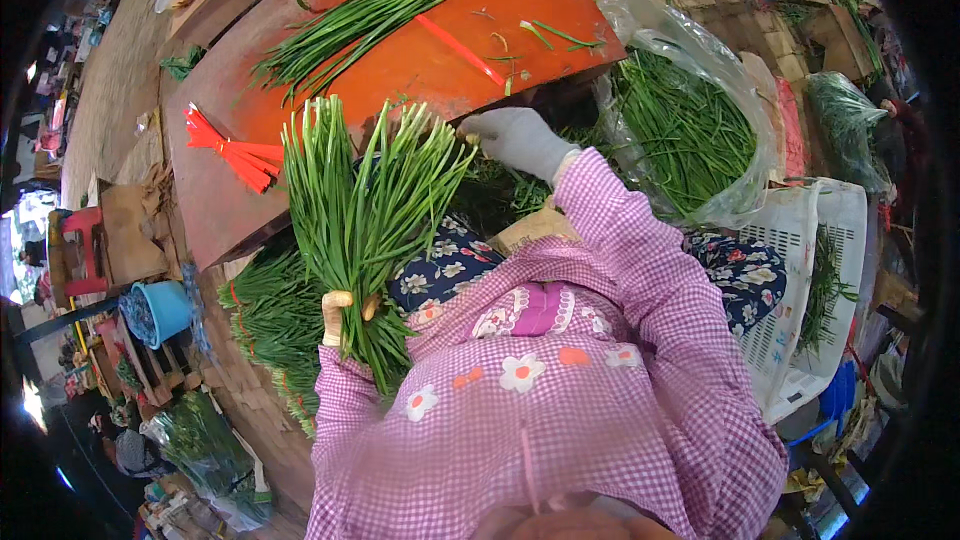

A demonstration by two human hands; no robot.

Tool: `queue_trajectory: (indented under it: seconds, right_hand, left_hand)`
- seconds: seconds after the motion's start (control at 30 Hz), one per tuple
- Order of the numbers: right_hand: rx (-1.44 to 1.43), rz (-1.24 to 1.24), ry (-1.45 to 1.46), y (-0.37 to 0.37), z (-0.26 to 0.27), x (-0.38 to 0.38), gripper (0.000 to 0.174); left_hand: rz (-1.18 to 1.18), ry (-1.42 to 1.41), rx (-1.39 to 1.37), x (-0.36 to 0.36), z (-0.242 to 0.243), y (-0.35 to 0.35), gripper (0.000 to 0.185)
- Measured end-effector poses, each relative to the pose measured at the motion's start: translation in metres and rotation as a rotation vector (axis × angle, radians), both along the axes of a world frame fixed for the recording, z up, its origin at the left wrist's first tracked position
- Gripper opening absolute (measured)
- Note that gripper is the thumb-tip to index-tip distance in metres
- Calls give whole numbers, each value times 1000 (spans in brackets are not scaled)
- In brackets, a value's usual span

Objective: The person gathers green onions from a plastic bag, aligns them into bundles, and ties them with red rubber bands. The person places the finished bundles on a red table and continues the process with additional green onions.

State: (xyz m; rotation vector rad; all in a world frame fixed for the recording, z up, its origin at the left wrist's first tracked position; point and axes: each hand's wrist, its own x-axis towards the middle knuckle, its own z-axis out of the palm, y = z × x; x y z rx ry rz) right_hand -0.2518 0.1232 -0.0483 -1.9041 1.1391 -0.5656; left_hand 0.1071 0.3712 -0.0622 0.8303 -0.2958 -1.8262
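My left hand (346,309), in a light glove, is closed around a bunch of long green stalks (360,202), their pale cut ends fanned upward. My right hand (517,139), in a grey glove, is by the upper right edge of that bunch; its fingertips are bent, and whether they pinch a stalk is unclear. On the orange-red tabletop (480,82) lies a second pile of green stalks (360,30) beside a single red strip (459,50). A bundle of red strips (236,150) rests at the table's left corner.
A clear plastic bag of greens (682,127) stands to the right, above a white perforated crate (806,300). Tied green bundles (274,315) are stacked left of my lap. Further left are a blue bucket (161,311) and a red stool (86,251).
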Motion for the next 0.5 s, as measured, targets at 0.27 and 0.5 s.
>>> queue_trajectory:
  seconds: [0.27,0.5]
  right_hand:
    - [881,-149,-380,-2,-2,-15,41]
    - [636,-75,-479,16,-32,16,23]
  left_hand:
    - [35,-99,84,-3,7,-5,63]
    - [-70,-90,25,-1,14,-9,63]
